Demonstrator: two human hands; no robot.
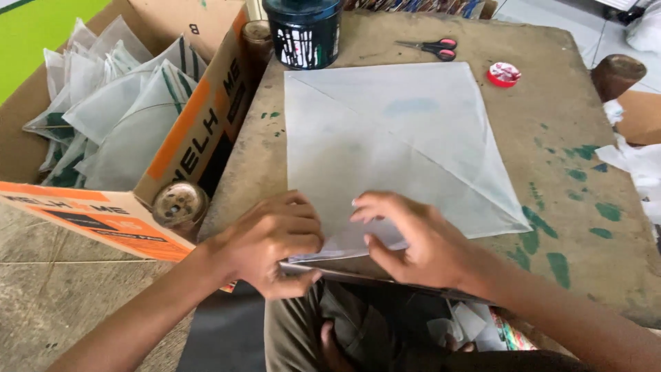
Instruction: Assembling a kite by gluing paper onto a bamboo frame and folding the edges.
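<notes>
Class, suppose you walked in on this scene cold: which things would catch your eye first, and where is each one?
First, the large translucent paper sheet spread over the paint-stained table, with the left hand and right hand pinching its near edge. Next, the orange-printed cardboard box at the left, full of folded sheets. At the far edge stand a dark paint pot and red-handled scissors.

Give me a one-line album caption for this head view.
Both hands, left hand and right hand, pinch the near edge of a pale paper sheet on a paint-stained table.
</notes>
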